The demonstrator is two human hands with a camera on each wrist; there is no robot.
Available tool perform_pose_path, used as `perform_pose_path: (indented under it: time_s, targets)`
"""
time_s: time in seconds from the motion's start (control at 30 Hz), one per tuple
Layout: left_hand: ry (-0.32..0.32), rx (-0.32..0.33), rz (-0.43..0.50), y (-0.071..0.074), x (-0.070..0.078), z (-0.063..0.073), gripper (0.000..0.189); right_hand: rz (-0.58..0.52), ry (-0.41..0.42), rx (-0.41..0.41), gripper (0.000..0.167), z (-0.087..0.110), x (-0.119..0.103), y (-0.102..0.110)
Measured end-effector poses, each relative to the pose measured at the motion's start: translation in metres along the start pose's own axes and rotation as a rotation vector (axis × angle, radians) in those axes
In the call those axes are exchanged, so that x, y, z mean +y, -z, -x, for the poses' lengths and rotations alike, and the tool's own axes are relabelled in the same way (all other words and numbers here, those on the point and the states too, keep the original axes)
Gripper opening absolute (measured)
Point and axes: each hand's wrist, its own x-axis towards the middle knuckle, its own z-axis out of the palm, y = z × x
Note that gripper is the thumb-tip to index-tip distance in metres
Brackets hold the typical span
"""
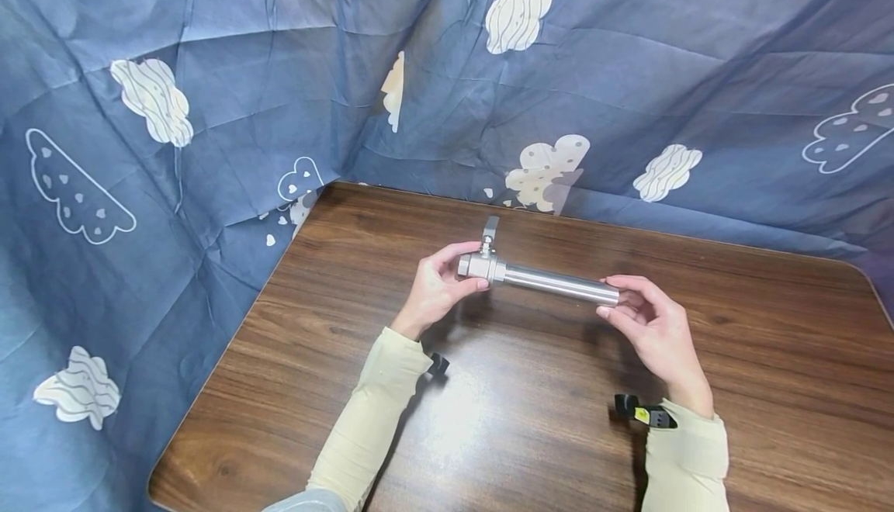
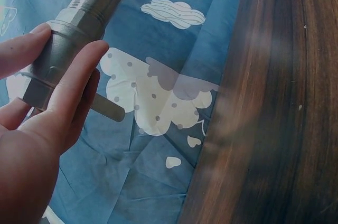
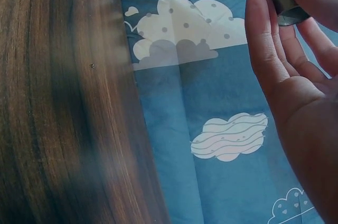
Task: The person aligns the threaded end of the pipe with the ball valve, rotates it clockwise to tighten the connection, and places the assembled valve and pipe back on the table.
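Note:
A metal ball valve (image 1: 482,266) with a lever handle (image 1: 491,231) is joined to a straight shiny metal pipe (image 1: 559,284), and the two form one long piece above the table. My left hand (image 1: 440,283) grips the valve body between thumb and fingers, the lever pointing away toward the back. At the pipe's far right end, my right hand (image 1: 656,326) pinches the tube with thumb and fingertips. The left wrist view shows the valve body (image 2: 58,55) between thumb and fingers. Only the pipe's open end (image 3: 288,10) shows in the right wrist view.
A brown wood-grain table (image 1: 314,388) lies beneath the hands. Behind it and along its left side hangs a blue curtain (image 1: 279,93) with cloud prints. Black wrist mounts (image 1: 649,415) are strapped at both sleeves.

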Motion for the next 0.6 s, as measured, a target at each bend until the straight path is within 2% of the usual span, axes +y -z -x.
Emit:
perform_pose_path:
  time_s: [0.13, 0.4, 0.6]
  targets:
    - [0.000, 0.000, 0.003, 0.0000, -0.0003, -0.0002, 0.055, 0.029, 0.006, 0.006, 0.045, 0.0004, 0.0097, 0.0022]
    - [-0.003, -0.003, 0.000, 0.0002, 0.0001, 0.0000, 0.055, 0.226, -0.035, 0.045, 0.042, 0.0022, 0.0085, 0.0023]
    - [-0.006, -0.007, -0.003, 0.0004, 0.0003, 0.0005, 0.055, 0.238, -0.076, 0.044, 0.038, 0.0026, 0.0094, 0.0029]
